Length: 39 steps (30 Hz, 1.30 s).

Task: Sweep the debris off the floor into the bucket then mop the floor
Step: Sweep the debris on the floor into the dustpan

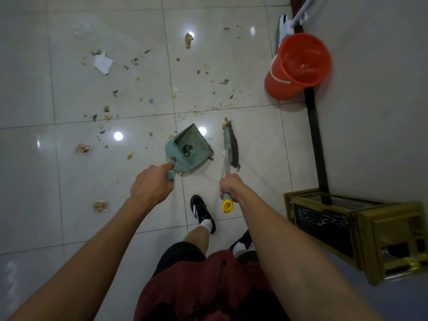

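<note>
The left hand [151,185] is closed around the short handle of a green dustpan [189,144], which is held with its open lip toward one o'clock, low over the floor [34,100]. The right hand [229,187] is clamped on the shaft of a small broom [230,144], just above its yellow end cap; the bristles stand just beside the pan, at its three o'clock, near a scrap at their far tip. The hands are apart, each on its own tool.

The sweeping step appears to be at its start: debris [139,89] lies scattered from nine to one o'clock, with a torn white paper [103,63] at eleven. The next move is judged to call for the broom to be drawn toward the pan lip, gathering the nearest crumbs.

The pan holds only a small dark object. The red bucket [298,63], at two o'clock by the wall, is lined with clear plastic and otherwise looks empty. A mop [291,22] leans behind it.
</note>
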Each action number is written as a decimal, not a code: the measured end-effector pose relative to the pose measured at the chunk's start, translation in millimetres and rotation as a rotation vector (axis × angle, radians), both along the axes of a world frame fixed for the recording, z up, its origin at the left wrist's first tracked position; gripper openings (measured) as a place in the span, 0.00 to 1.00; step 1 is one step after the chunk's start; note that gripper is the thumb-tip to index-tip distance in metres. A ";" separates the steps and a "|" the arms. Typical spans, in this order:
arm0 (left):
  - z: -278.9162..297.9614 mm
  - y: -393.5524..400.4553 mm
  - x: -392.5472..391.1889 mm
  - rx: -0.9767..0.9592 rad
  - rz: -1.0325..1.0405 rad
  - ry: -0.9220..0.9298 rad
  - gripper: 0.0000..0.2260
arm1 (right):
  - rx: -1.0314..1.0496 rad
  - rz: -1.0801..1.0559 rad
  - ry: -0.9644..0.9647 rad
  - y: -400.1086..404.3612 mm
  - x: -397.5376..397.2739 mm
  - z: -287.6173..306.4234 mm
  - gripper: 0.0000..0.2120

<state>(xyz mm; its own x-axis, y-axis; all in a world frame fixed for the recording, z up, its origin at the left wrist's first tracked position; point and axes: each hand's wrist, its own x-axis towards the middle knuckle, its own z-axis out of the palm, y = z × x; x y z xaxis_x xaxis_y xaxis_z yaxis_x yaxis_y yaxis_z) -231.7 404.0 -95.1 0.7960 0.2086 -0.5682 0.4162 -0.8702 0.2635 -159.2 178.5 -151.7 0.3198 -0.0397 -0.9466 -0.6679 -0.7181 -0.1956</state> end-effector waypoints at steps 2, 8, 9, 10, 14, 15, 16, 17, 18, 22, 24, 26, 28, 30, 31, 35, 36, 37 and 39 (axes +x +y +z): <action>0.2 3.8 -4.9 0.007 0.013 -0.007 0.12 | 0.036 -0.018 -0.012 5.5 -0.6 1.0 0.13; 10.3 -1.0 -19.8 0.025 0.041 -0.017 0.13 | 0.055 -0.222 0.040 0.1 -10.8 9.1 0.08; 13.1 -4.1 -23.4 0.028 0.039 -0.019 0.13 | 0.067 -0.210 0.028 -2.0 -14.7 12.7 0.10; 16.8 -7.5 -27.1 0.034 0.040 -0.022 0.14 | 0.086 -0.196 -0.003 -5.0 -18.6 16.0 0.11; 29.5 -27.3 -42.6 0.055 0.021 -0.037 0.14 | 0.106 -0.280 -0.040 -32.1 -40.1 22.7 0.09; 32.3 -33.4 -47.1 0.056 0.015 -0.041 0.14 | 0.095 -0.349 -0.030 -42.1 -47.0 23.6 0.08; 34.3 -39.3 -51.9 0.058 0.007 -0.044 0.14 | 0.082 -0.410 -0.028 -54.1 -54.8 25.6 0.07; 36.4 -45.7 -56.8 0.063 -0.002 -0.052 0.15 | 0.079 -0.441 -0.025 -67.1 -63.5 26.2 0.07; 38.6 -52.9 -62.4 0.063 -0.010 -0.064 0.15 | 0.080 -0.455 -0.032 -81.0 -72.7 26.5 0.07; 47.1 -86.2 -85.0 0.053 -0.024 -0.101 0.12 | 0.030 -0.408 -0.097 -141.7 -115.4 28.0 0.06; 48.4 -103.8 -98.3 0.050 -0.044 -0.118 0.13 | 0.007 -0.357 -0.144 -170.9 -140.3 26.7 0.08; 48.6 -118.4 -108.8 0.032 -0.055 -0.133 0.14 | -0.032 -0.344 -0.171 -193.8 -162.1 27.2 0.10; 48.9 -129.7 -116.6 0.022 -0.065 -0.140 0.13 | -0.088 -0.341 -0.170 -212.7 -180.0 26.4 0.12; 49.6 -137.1 -121.5 0.028 -0.085 -0.153 0.12 | -0.130 -0.293 -0.154 -224.2 -193.1 32.8 0.12; 50.0 -139.7 -123.2 0.030 -0.094 -0.155 0.12 | -0.140 -0.242 -0.135 -227.9 -197.7 36.1 0.10; 49.1 -139.7 -127.5 0.012 -0.112 -0.142 0.12 | -0.189 -0.121 -0.082 -232.8 -212.8 36.7 0.10; 48.4 -135.8 -128.5 0.008 -0.117 -0.139 0.12 | -0.179 -0.151 -0.074 -230.8 -215.6 35.4 0.06; 47.2 -130.5 -129.3 0.000 -0.121 -0.138 0.12 | -0.156 -0.176 -0.076 -226.5 -218.4 35.8 0.03; 43.9 -115.8 -130.2 -0.012 -0.118 -0.134 0.12 | -0.138 -0.213 -0.068 -213.5 -220.6 32.6 0.13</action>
